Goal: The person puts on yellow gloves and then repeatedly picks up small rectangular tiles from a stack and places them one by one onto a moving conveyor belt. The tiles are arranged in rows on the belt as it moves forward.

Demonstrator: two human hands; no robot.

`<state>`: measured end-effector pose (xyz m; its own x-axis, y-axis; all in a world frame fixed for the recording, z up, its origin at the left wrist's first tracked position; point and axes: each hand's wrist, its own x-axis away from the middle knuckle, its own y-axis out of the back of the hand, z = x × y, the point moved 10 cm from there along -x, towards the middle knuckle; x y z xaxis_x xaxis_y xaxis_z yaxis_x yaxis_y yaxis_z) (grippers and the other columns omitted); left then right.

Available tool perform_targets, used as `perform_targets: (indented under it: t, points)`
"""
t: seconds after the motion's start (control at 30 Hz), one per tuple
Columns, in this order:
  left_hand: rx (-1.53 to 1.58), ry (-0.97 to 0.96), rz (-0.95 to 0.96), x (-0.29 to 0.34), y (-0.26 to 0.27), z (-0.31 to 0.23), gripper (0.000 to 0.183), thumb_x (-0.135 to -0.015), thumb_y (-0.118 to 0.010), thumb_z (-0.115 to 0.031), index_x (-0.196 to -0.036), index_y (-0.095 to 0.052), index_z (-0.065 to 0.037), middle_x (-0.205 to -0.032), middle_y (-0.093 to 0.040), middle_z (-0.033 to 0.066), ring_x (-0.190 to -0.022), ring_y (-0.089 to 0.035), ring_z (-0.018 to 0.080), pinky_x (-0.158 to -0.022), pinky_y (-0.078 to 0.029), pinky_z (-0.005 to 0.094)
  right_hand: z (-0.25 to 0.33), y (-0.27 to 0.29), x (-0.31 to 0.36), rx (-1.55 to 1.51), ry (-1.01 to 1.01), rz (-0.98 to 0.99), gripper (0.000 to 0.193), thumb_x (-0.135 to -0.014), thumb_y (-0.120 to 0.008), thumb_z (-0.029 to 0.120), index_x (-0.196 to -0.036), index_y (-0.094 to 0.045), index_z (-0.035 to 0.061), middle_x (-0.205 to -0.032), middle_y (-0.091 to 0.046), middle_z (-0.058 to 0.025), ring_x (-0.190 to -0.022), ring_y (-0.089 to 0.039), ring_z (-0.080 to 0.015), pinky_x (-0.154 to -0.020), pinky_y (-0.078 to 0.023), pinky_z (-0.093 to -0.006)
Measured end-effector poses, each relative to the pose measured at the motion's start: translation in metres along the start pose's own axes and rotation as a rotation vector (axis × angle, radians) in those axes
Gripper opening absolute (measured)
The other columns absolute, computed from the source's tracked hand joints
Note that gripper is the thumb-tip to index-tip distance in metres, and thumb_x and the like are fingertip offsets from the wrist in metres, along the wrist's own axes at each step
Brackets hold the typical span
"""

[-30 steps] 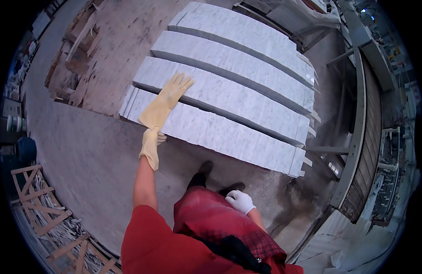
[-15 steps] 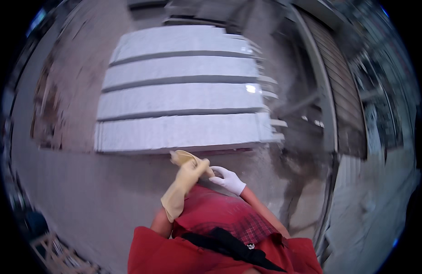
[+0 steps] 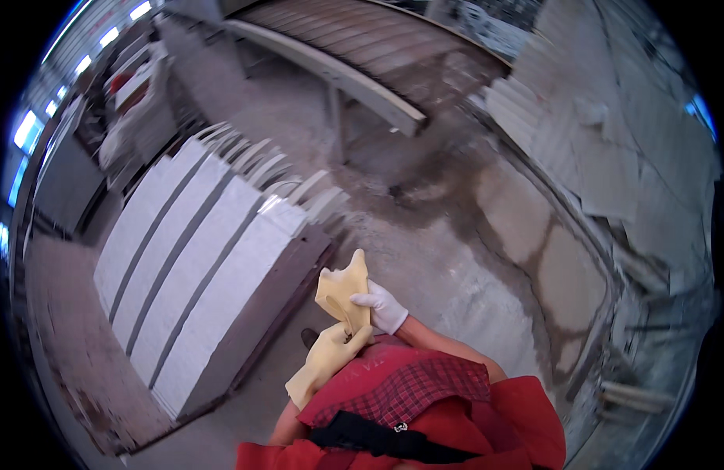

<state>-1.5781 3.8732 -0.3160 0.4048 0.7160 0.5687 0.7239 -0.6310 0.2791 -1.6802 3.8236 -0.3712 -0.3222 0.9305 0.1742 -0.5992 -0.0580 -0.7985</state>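
A loose pale yellow rubber glove point(image 3: 342, 290) is held up in front of my red apron point(image 3: 362, 368). My right hand point(image 3: 384, 307), in a thin white glove, pinches its right side between thumb and fingers. My left hand point(image 3: 337, 352) wears a matching yellow rubber glove with a long cuff. Its fingers are closed round the lower end of the loose glove. Part of that lower end is hidden behind the left fingers. Folds at the top leave unclear which part of the glove points up.
Left of my hands stands a stack of pale slabs point(image 3: 209, 243) in rows, with thin curved strips at its far end. Ahead is a ribbed metal platform point(image 3: 323, 35) with a raised beam point(image 3: 331, 74). Wet floor point(image 3: 456, 196) and grey sheeting point(image 3: 581, 133) lie to the right.
My view has turned right, so the slabs now lie to my left. The loose glove stands higher between my hands, and my right hand has taken hold of its side.
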Motion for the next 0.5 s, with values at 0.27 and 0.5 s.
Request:
perform_targets:
  t: [0.27,0.5]
  points:
    - [-0.031,-0.254,-0.252,-0.049,-0.066,-0.069,0.058,-0.096,-0.075,-0.029,-0.146,-0.059,-0.005,-0.142,-0.063,0.0198,-0.129,-0.064,0.028,-0.105,-0.051,0.0394,0.071,0.154,0.099,-0.3,0.235,-0.403,0.053,-0.099,-0.067,0.008,-0.149,-0.048,0.0013,-0.142,-0.063,-0.0132,-0.13,-0.063,-0.0284,-0.112,-0.051,-0.045]
    - [-0.519,-0.74,-0.274,-0.086,-0.109,-0.148,0.081,-0.081,-0.082,-0.014,-0.154,-0.047,-0.003,-0.153,-0.052,0.0231,-0.141,-0.051,0.0379,-0.119,-0.04,0.0485,0.088,0.215,0.127,-0.546,0.276,-0.566,0.047,-0.1,-0.068,0.009,-0.144,-0.055,0.0006,-0.135,-0.068,-0.0142,-0.124,-0.067,-0.0307,-0.108,-0.055,-0.0451]
